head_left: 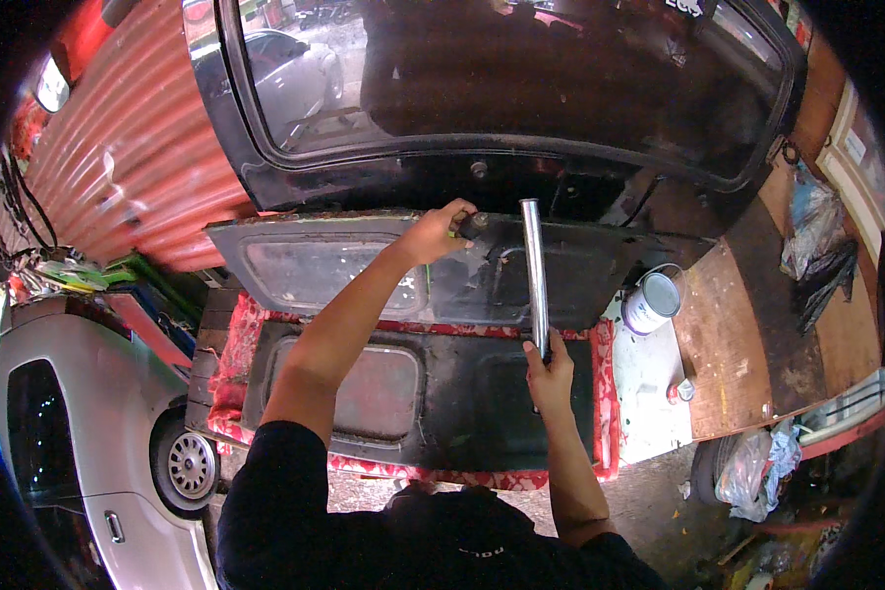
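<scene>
My right hand [551, 372] is closed round the lower end of a shiny chrome metal tube [535, 258], which stands nearly upright in front of a dark panel. My left hand [441, 236] reaches to the top edge of that upper dark panel [344, 267]. Its fingers are curled round a small dark piece [474, 227] whose kind I cannot make out. The upper panel is worn, with recessed rectangles, and leans back. Below it, a second dark panel [442, 393] lies on a red and white patterned cloth [608, 383].
A black vehicle hatch with a window [580, 79] stands behind the panels. A paint can [651, 303] and a small bottle [680, 391] are on the right, beside a wooden board [728, 344]. A silver car [88, 423] stands left, below red corrugated sheeting [138, 167]. Plastic bags [752, 477] lie lower right.
</scene>
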Motion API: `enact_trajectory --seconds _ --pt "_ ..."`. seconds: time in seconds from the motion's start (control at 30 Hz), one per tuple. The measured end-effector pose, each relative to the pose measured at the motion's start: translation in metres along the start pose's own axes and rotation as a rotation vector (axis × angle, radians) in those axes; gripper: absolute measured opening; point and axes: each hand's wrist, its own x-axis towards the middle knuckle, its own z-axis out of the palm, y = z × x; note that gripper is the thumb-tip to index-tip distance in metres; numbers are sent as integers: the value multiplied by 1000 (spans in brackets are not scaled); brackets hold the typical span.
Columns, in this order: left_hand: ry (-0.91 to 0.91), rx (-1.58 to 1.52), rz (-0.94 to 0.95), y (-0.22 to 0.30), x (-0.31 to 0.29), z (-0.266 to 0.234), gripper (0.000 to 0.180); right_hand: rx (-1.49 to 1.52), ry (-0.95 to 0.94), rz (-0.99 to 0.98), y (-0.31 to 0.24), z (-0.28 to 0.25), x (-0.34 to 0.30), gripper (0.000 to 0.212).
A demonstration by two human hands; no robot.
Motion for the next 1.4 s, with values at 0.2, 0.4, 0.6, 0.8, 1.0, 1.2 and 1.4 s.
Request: enact_trajectory --seconds 0.2,0.4,0.6,0.8,1.0,1.2,1.4 --pt "-41 -15 -11 4 -2 -2 59 -142 75 -319 7 20 1 53" --pt "54 -33 -72 9 -10 -1 62 -121 37 -232 13 21 -5 49" --pt "97 94 36 6 -7 12 61 -63 29 -93 15 7 -4 54" --pt "202 81 76 -3 -1 23 62 14 29 -10 11 3 -6 53" --pt "250 50 59 -7 -2 26 58 41 17 4 -4 0 -3 52" --pt "231 158 52 -5 -4 29 64 -62 86 -238 11 9 7 50" --pt "239 103 -58 -2 1 24 60 -272 -178 -135 21 11 17 49"
